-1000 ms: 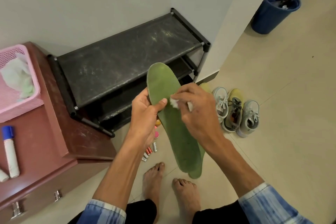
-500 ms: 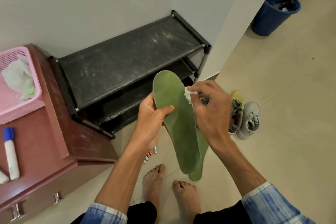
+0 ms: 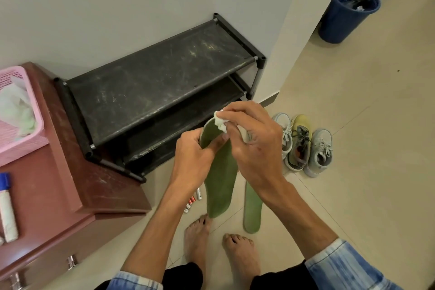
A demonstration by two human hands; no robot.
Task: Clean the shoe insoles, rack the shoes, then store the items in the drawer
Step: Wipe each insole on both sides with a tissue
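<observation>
green insole [image 3: 221, 176] is gripped near its upper end by left hand [image 3: 191, 162]; right hand [image 3: 251, 146] pinches white wipe [image 3: 221, 122] against insole's top edge.

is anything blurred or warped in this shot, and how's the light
Head view: wide-angle distortion splays the shoe rack and leans the wall corner; light is soft and even, only faint shadows by the shoes; the left hand, right hand and insole look sharp, no real motion blur; the white wipe is nearly washed out.
</observation>
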